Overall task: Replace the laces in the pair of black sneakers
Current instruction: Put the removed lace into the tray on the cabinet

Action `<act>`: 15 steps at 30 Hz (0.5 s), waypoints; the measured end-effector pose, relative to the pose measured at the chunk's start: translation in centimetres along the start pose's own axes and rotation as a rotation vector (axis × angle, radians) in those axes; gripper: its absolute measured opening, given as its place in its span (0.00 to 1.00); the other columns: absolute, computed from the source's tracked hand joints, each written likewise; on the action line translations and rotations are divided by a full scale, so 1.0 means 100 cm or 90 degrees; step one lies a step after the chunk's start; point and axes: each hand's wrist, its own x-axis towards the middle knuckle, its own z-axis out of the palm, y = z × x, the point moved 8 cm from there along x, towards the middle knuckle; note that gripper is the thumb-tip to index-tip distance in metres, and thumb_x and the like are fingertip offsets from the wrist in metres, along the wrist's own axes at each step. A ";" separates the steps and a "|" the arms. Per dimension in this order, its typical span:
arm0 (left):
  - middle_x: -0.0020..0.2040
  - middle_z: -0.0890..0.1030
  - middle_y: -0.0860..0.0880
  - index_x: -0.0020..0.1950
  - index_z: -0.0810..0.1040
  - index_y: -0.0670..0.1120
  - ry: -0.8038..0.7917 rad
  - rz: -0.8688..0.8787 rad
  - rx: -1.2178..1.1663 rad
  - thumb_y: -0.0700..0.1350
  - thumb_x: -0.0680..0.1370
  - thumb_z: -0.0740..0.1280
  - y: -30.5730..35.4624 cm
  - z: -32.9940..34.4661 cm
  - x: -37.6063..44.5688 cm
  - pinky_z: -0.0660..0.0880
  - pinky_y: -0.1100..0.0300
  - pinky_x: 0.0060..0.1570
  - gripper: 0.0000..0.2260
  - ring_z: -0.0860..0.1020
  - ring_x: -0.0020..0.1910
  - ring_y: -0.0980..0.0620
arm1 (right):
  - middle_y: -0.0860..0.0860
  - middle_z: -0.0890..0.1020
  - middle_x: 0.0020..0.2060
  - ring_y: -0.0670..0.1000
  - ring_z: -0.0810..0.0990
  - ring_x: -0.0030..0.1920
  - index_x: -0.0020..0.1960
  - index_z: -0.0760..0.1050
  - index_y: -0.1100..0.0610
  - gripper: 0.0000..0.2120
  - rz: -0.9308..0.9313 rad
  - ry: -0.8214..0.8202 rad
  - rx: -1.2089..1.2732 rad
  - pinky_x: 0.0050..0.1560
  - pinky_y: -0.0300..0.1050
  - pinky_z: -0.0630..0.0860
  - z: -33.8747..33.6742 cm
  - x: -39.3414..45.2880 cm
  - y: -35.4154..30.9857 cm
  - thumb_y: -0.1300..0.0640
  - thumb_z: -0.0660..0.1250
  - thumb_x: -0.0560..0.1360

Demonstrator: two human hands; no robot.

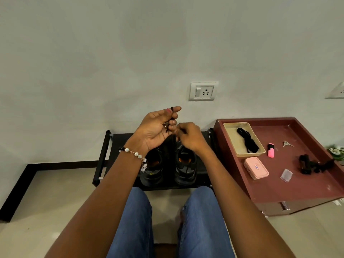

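Two black sneakers stand side by side on a low black rack [104,155]: the left sneaker [151,169] and the right sneaker [186,168], both with orange insides. Raised above them, my left hand [157,127] pinches a black lace [169,119] between thumb and fingers, palm towards me. My right hand [188,135] is just to its right, fingers curled on the same lace lower down. Another bundled black lace [248,140] lies in a beige tray [228,135] on the right.
A maroon low table [297,187] on the right holds the beige tray, a pink case [256,168], a pink highlighter [270,150], keys [287,144], a clear packet [286,175] and a black object [309,164]. A wall socket [203,91] is behind. My knees in jeans [201,220] are below.
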 end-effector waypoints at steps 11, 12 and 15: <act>0.51 0.82 0.42 0.68 0.71 0.36 0.041 0.089 0.441 0.29 0.81 0.57 -0.012 -0.018 0.001 0.80 0.61 0.51 0.16 0.83 0.49 0.50 | 0.47 0.81 0.33 0.39 0.76 0.32 0.44 0.82 0.57 0.06 -0.119 -0.085 -0.039 0.37 0.32 0.71 -0.046 -0.017 -0.051 0.55 0.70 0.77; 0.50 0.82 0.42 0.67 0.71 0.36 0.000 0.072 0.413 0.30 0.81 0.57 -0.017 -0.013 -0.002 0.80 0.60 0.52 0.15 0.83 0.49 0.49 | 0.45 0.80 0.31 0.38 0.75 0.31 0.43 0.82 0.55 0.06 -0.121 -0.052 -0.023 0.36 0.32 0.71 -0.054 -0.012 -0.053 0.55 0.70 0.76; 0.48 0.83 0.42 0.67 0.71 0.38 -0.089 0.024 0.293 0.31 0.82 0.55 -0.028 0.002 -0.011 0.80 0.58 0.52 0.15 0.83 0.48 0.47 | 0.45 0.79 0.30 0.39 0.75 0.30 0.42 0.82 0.55 0.06 -0.100 0.028 0.041 0.36 0.36 0.72 -0.069 0.004 -0.047 0.53 0.71 0.75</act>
